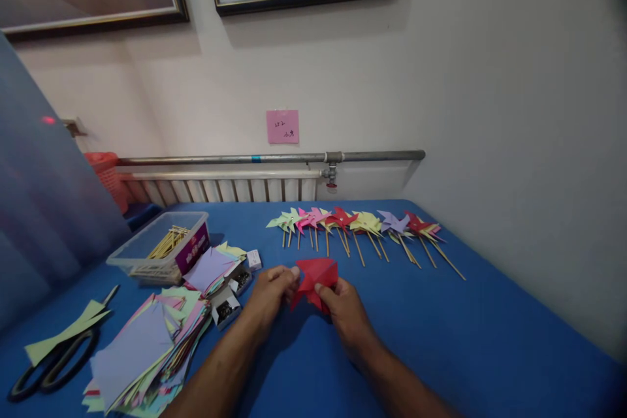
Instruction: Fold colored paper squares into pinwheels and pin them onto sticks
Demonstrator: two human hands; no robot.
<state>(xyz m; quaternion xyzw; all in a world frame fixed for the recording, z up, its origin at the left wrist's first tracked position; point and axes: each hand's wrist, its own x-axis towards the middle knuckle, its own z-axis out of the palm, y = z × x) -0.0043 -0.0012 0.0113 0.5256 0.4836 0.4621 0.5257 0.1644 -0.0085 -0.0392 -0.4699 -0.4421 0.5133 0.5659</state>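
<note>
A red paper pinwheel (317, 274), partly folded, is held up between my two hands above the blue table. My left hand (275, 290) pinches its left edge between thumb and fingers. On the other side my right hand (345, 310) grips it, the thumb pressed near the middle and the fingers hidden behind the paper. No stick shows on this piece. Just left of my left hand lie small open boxes of dark pins (226, 311) and a small white box (254, 260).
Finished pinwheels on sticks (343, 222) lie in a row along the back of the table. At left are a clear plastic box (142, 258) of wooden sticks, stacks of coloured paper (134, 346), and black-handled scissors (68, 356) under a green sheet. Pipes (274, 159) run along the wall.
</note>
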